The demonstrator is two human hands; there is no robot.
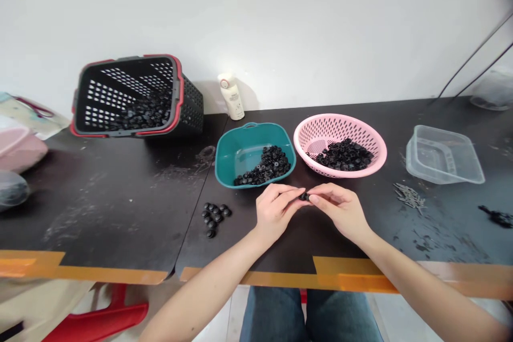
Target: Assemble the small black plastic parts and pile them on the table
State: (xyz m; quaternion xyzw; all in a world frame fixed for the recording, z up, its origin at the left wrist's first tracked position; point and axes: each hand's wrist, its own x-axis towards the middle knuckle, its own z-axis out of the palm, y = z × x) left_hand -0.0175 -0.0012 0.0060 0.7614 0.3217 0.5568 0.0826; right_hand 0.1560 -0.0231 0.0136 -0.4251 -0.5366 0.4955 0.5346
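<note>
Between the fingertips of both hands is a small black round part (304, 196), mostly covered by the fingers. My left hand (276, 207) pinches it from the left, and my right hand (339, 208) pinches it from the right. Just beyond my left hand stands a teal basin (223, 156) with small black ring-shaped parts (268, 165) heaped on its right side. A pink perforated basket (379, 157) sits beyond my right hand, holding more black parts (347, 155). On the table left of my left hand lies a group of several black round parts (214, 216).
A dark grey basket (192, 101) with red trim leans at the back left, with black pieces inside. Near the wall stands a white bottle (232, 99). To the right are a clear plastic tub (444, 155) and a pile of thin metal pins (409, 196). Orange tape (280, 279) lines the front edge.
</note>
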